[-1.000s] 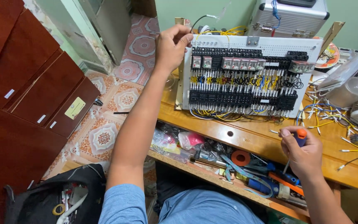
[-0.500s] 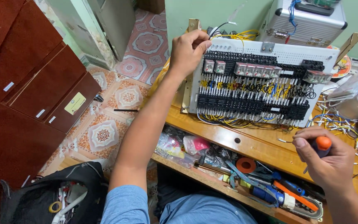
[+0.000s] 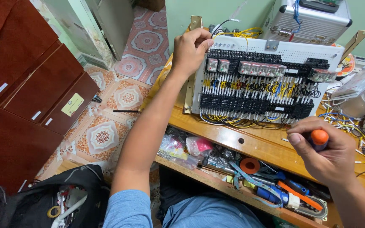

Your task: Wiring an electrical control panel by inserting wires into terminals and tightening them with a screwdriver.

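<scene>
We hold the white perforated control panel (image 3: 300, 52) upright on the wooden table (image 3: 258, 141), our left hand (image 3: 191, 46) closed over its upper left corner, fingers curled over the top edge and thumb on the face beside the first grey relays. The panel leans back toward the green wall, its rows of black terminal blocks and yellow, blue and black wires facing us. Below the panel's lower right corner, our right hand (image 3: 324, 154) hovers over the table, its grip pressed tight around a screwdriver with an orange handle (image 3: 319, 138); only the rounded butt of the handle shows above the fist, and the shaft is hidden from us. Behind the panel stands a silver metal case (image 3: 313, 23) with blue wires spilling from its top. Right of the panel lie a clear plastic container (image 3: 362, 101) and a tangle of loose wire offcuts (image 3: 360, 135). Beneath the panel, under the table's front edge, an open shelf holds a red tape roll (image 3: 250, 165), blue-handled pliers (image 3: 271, 195) and small plastic bags (image 3: 182, 150). Far left of the panel, dark red wooden cabinets (image 3: 26, 88) line the patterned tile floor (image 3: 106, 135), and a black tool bag (image 3: 51, 198) sits open at our left elbow
</scene>
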